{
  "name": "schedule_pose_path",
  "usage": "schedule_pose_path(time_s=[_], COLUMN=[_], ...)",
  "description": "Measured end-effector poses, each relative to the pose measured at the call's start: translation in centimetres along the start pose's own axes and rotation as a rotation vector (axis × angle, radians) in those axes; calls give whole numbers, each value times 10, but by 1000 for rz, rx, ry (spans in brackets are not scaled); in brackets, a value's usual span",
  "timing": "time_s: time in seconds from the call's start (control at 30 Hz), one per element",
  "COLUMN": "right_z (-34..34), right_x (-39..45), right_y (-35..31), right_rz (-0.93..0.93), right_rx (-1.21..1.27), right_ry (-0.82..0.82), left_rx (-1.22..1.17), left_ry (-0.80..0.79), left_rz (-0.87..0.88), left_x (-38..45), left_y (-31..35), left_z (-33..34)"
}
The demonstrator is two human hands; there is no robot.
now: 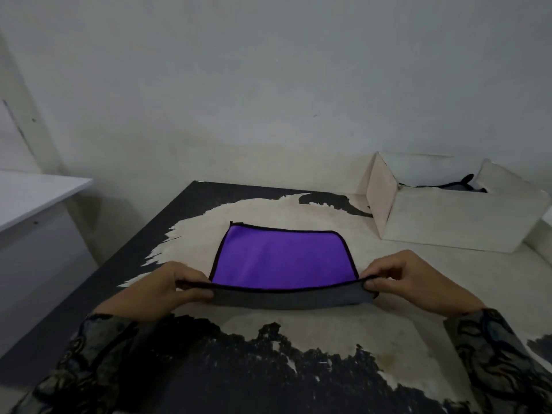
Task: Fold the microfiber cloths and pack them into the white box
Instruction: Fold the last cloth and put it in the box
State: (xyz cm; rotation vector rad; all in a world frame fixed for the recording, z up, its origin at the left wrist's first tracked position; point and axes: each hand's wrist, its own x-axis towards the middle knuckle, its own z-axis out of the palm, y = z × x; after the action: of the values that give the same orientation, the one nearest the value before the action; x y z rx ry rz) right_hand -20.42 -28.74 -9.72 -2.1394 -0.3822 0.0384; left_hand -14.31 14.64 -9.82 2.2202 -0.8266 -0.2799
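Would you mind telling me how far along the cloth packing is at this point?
At least one dark-edged cloth already seems to lie in the white box. In hand: the left hand and right hand pinch the purple cloth's near corners, lifting them. Left: finish folding it and pack it.

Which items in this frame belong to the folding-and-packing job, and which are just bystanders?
Job items: purple cloth, left hand and right hand pinching its near corners, white box with dark-edged cloth inside.

Bystanders: worn table, white shelf at left.

Matt purple-and-grey microfiber cloth (280, 258) on a worn table (268, 369) with peeling black coating; matt cardboard white box (448, 222).
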Motion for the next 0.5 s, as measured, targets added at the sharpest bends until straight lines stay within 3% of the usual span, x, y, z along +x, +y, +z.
schedule_pose_path(time_s=[0.2,0.37,0.5], right_z=[9,13,17], right_x=[31,74,103], right_y=[-2,20,46], right_rz=[10,136,193], right_rx=[82,94,-75], right_ry=[223,402,538], left_rx=[108,-35,43], left_ry=[237,329,412], left_rz=[1,-108,-212], left_x=[23,86,129], left_y=[-2,-22,-44], left_z=[-14,-23,-19])
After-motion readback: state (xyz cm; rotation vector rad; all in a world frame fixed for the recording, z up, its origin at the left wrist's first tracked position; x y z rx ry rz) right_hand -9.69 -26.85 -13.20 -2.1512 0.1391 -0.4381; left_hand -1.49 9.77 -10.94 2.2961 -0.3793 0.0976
